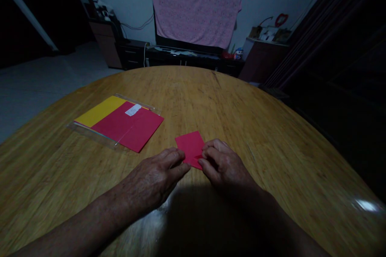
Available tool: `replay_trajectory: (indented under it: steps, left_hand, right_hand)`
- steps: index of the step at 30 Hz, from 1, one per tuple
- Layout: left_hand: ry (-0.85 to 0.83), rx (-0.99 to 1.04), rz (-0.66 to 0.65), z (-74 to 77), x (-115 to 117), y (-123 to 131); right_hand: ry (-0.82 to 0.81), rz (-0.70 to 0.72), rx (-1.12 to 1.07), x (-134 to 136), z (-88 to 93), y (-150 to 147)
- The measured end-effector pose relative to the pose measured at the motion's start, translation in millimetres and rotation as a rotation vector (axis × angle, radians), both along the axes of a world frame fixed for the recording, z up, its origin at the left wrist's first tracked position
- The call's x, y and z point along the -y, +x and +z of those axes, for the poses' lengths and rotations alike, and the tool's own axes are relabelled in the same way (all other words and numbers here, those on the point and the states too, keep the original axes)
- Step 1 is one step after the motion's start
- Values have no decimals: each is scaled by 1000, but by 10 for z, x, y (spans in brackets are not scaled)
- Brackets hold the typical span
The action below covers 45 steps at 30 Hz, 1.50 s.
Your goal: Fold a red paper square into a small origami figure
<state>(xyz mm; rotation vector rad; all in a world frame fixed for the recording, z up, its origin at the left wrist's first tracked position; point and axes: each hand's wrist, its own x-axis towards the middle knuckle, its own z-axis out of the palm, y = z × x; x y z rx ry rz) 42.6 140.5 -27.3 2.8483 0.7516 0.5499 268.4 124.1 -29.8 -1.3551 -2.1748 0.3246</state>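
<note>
A small folded piece of red paper (190, 143) lies on the wooden table in front of me. My left hand (164, 170) is closed at the paper's left edge, fingertips and thumb pressing on it. On the opposite side, my right hand (221, 164) pinches the lower right corner between thumb and fingers. A small flap or crease shows as a darker red patch beside the right fingertips. The paper's bottom edge is partly covered by both hands.
To the left on the round table (271, 140) lies a clear plastic packet of red and yellow paper sheets (126, 128) with a white label. Past the far table edge stand a dark low cabinet (132, 54) and a screen draped with a pink cloth (196, 14).
</note>
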Motion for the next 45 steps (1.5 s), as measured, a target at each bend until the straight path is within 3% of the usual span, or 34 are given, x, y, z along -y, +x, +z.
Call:
replay_trajectory:
  steps: [20, 35, 45]
  left_hand:
    - [9, 13, 28, 22, 36, 3]
    - [43, 59, -19, 17, 26, -16]
    - [-18, 39, -27, 19, 43, -35]
  right_hand:
    - [-45, -33, -56, 20, 48, -9]
    - [-70, 125, 96, 100, 217, 10]
    - [-72, 136, 120, 87, 186, 31]
